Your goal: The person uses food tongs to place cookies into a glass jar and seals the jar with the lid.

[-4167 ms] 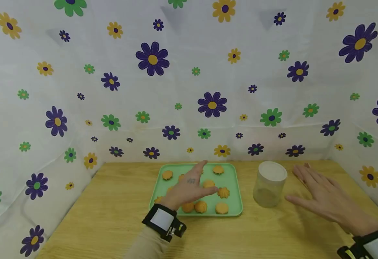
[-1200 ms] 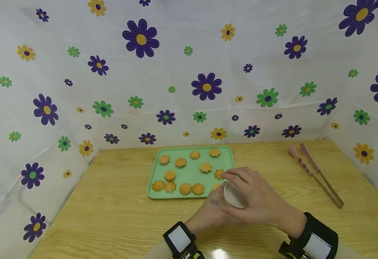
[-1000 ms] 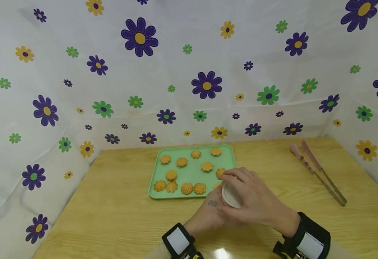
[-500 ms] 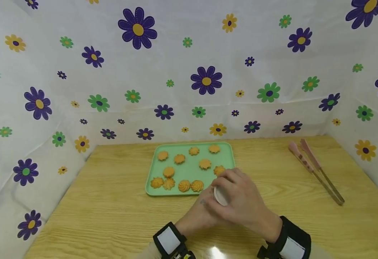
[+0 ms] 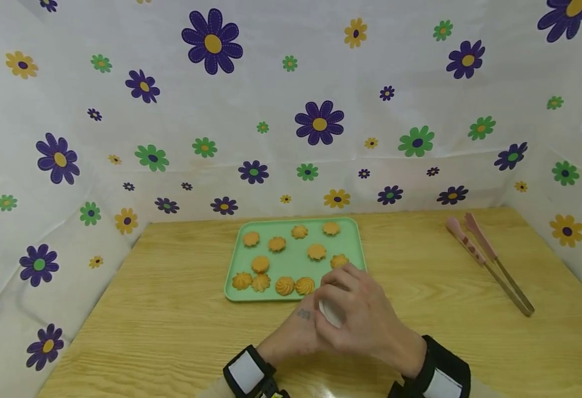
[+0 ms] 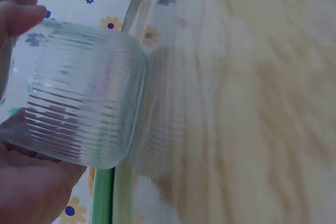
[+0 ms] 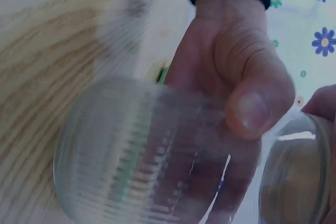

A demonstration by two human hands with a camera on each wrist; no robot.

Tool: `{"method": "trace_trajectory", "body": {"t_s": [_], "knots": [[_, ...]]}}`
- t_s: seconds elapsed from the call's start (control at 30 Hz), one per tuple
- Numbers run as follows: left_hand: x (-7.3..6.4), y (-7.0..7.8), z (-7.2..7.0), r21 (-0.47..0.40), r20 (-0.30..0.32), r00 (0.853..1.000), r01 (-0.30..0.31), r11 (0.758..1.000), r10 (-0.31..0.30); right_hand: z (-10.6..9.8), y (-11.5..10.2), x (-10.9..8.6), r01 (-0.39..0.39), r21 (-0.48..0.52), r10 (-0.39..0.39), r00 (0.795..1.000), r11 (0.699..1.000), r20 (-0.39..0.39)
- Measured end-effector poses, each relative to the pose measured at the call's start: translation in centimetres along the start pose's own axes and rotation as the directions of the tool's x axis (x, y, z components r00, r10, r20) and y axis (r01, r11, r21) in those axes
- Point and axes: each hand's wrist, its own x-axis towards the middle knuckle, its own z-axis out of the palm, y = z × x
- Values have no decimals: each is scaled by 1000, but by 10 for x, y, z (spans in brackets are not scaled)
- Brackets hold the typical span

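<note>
In the head view my left hand [image 5: 296,329] and right hand [image 5: 365,318] meet in front of the tray. The left hand grips a clear ribbed glass jar [image 6: 86,95], tipped on its side in the left wrist view; in the head view the hands hide most of it. My right hand's fingers curl over the round whitish lid [image 5: 332,313]. In the right wrist view the left thumb [image 7: 254,111] presses the jar's side, and the lid's oval face shows at an angle right by the jar's mouth, with right-hand fingers at its edge.
Behind the hands lies a green tray [image 5: 291,271] with several cookies [image 5: 285,285] spread over it. Tongs [image 5: 490,265] with pink tips lie on the right of the wooden table [image 5: 171,331]. A flowered cloth [image 5: 251,110] hangs around the back and sides.
Earlier the jar stood upright right of the tray, hands apart. Then both hands took hold of it in front of the tray. Over the last second they shifted left, the right hand turning over the lid.
</note>
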Motion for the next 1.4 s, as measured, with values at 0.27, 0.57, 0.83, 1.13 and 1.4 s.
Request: {"method": "trace_trajectory", "body": {"t_s": [0.27, 0.57, 0.83, 1.13, 1.4], "knots": [[-3, 1, -2, -56, 8, 997, 80, 995, -80, -5, 13, 4, 173, 158, -185, 981, 972, 63], [4, 2, -1, 123, 37, 999, 28, 992, -33, -5, 28, 8, 306, 315, -343, 937, 899, 69], [5, -1, 0, -35, 70, 997, 41, 999, -38, -4, 31, 4, 274, 379, -316, 947, 884, 54], [-2, 1, -1, -112, 23, 998, 54, 992, -52, -20, 32, -1, 99, 352, -200, 944, 931, 262], [-3, -1, -6, 0, 29, 996, 89, 996, -89, -30, 34, -1, -70, 289, -57, 910, 955, 410]]}}
